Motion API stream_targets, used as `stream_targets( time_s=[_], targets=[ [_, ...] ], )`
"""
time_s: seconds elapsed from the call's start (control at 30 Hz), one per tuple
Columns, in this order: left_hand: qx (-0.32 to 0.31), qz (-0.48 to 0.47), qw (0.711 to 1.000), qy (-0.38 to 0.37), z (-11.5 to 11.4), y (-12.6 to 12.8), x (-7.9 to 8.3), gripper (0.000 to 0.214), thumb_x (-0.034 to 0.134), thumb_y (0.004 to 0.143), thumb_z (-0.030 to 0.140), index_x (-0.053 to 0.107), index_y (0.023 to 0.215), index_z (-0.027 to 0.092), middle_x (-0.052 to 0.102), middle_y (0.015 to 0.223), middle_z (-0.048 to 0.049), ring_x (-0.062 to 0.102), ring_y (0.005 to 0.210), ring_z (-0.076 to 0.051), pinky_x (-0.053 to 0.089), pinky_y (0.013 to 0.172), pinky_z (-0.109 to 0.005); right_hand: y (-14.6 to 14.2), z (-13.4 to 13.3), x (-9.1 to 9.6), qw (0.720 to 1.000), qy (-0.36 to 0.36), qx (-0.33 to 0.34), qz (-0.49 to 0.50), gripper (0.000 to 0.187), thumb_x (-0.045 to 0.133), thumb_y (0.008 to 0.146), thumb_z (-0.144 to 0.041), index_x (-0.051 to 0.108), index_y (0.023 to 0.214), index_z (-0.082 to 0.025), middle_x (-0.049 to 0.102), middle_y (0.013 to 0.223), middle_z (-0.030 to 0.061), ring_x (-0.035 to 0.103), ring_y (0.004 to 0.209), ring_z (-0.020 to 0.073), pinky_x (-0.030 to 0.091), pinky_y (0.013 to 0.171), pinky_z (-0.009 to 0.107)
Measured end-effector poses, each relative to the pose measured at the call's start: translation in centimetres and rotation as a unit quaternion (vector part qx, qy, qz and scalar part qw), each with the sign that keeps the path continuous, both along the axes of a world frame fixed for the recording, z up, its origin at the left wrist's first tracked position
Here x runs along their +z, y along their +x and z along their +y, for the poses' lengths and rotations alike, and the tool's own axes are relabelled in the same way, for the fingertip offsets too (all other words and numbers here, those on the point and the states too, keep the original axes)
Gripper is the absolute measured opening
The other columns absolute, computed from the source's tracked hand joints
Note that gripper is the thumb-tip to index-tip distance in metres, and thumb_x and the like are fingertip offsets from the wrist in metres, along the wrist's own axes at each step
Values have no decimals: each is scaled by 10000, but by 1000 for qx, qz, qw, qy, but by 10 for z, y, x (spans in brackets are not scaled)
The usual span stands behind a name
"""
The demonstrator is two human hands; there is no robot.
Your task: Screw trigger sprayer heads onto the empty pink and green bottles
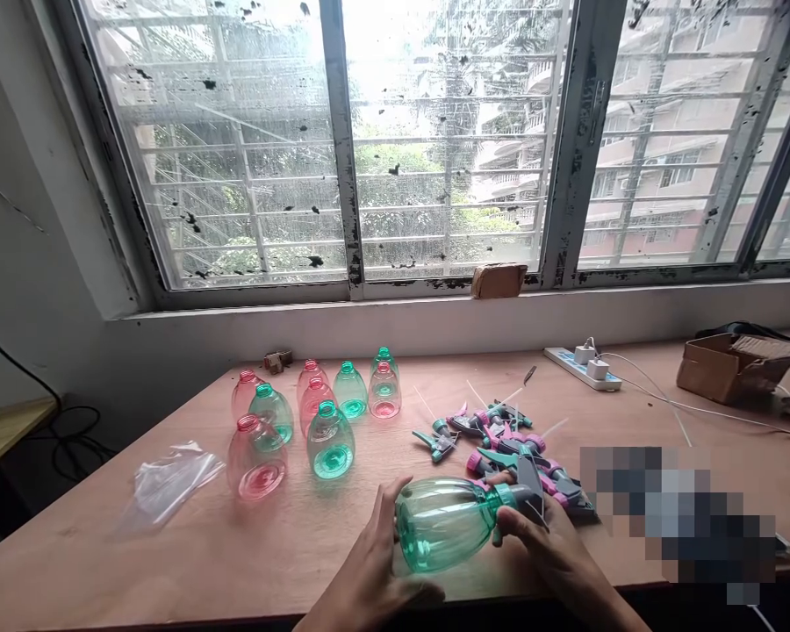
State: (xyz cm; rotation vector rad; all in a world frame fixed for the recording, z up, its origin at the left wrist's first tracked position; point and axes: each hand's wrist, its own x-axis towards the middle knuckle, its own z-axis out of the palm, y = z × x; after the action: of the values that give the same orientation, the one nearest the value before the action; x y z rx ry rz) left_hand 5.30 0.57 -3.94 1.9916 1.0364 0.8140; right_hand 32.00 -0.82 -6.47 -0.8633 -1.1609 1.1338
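A clear green spray bottle (444,524) lies on its side near the table's front edge. My left hand (372,570) wraps round its wide bottom end. My right hand (549,549) grips the neck, where a grey-green trigger sprayer head (523,491) sits on the bottle. Both hands are closed on it.
Several empty pink and green bottles (316,412) stand upright at the table's middle left. A pile of trigger sprayer heads (500,439) lies right of them. A clear plastic bag (168,483) lies at the left. A power strip (583,367) and cardboard box (730,364) sit at the back right.
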Motion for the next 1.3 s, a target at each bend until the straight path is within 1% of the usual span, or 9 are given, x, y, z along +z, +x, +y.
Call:
stream_targets(
  time_s=[0.1, 0.27, 0.5, 0.6, 0.73, 0.87, 1.1, 1.17, 1.3],
  targets=[
    [-35, -38, 998, -46, -1, -2, 3, 1070, 908, 659, 419, 270, 1508, 289, 428, 1488, -116, 440, 1368, -350, 352, 1166, -447, -2, 0, 3, 1000, 5, -1, 2, 330, 827, 766, -462, 763, 980, -220, 667, 791, 19, 631, 650, 198, 558, 653, 330],
    [14, -68, 994, -90, 1, -3, 8, 761, 456, 962, 635, 229, 1541, 196, 412, 1551, -180, 388, 1441, -340, 268, 1209, -509, -5, 1, 1, 999, 10, -34, -7, 271, 856, 725, -448, 760, 751, -196, 711, 947, 62, 627, 635, 182, 561, 625, 321],
    [-6, -65, 996, -56, 5, -2, -10, 1138, 873, 704, 473, 147, 1557, 270, 393, 1547, -158, 413, 1422, -353, 299, 1204, -471, -1, 2, -1, 999, -6, -33, 1, 297, 862, 731, -430, 786, 923, -216, 744, 957, 72, 659, 605, 185, 571, 658, 342],
    [-26, -64, 997, -39, 7, -5, -17, 1379, 956, 564, 474, 33, 1575, 309, 286, 1605, -158, 331, 1469, -376, 265, 1219, -493, 0, 2, 0, 1000, 6, -10, -21, 255, 846, 742, -446, 788, 765, -199, 741, 1046, 103, 668, 629, 199, 579, 662, 355],
    [-9, -105, 990, -88, 8, -7, -9, 999, 602, 834, 724, 138, 1578, 246, 326, 1603, -169, 328, 1482, -360, 251, 1222, -503, 0, 4, 0, 999, 17, -5, -29, 332, 832, 750, -458, 736, 590, -183, 738, 1047, 106, 662, 636, 199, 582, 666, 354],
    [-34, -103, 988, -113, 5, -6, 3, 665, 508, 950, 625, 417, 1461, 209, 523, 1469, -149, 468, 1391, -340, 333, 1185, -486, -1, 4, -1, 1000, 9, -26, 4, 251, 861, 730, -421, 799, 841, -205, 740, 961, 68, 654, 619, 185, 572, 648, 333],
    [-31, -97, 995, -21, 1, -4, -1, 1218, 966, 591, 372, 206, 1542, 337, 345, 1580, -132, 363, 1454, -371, 344, 1192, -477, -2, 3, 0, 1000, 7, -18, -9, 241, 853, 739, -420, 783, 783, -193, 728, 935, 70, 660, 622, 198, 558, 653, 344],
    [-45, -118, 991, -46, 1, -5, 0, 1285, 945, 595, 483, 119, 1567, 329, 317, 1606, -144, 352, 1464, -367, 305, 1212, -497, -2, 3, 0, 1000, 12, -15, -12, 245, 851, 740, -425, 771, 740, -193, 728, 933, 67, 656, 619, 193, 551, 655, 341],
    [-11, -122, 987, -105, 2, -7, 6, 816, 553, 882, 706, 331, 1511, 236, 391, 1586, -153, 336, 1482, -343, 252, 1227, -527, -4, 3, 0, 999, 5, -33, 8, 247, 861, 733, -422, 761, 752, -197, 717, 739, 28, 634, 592, 183, 532, 668, 328]
  ],
)
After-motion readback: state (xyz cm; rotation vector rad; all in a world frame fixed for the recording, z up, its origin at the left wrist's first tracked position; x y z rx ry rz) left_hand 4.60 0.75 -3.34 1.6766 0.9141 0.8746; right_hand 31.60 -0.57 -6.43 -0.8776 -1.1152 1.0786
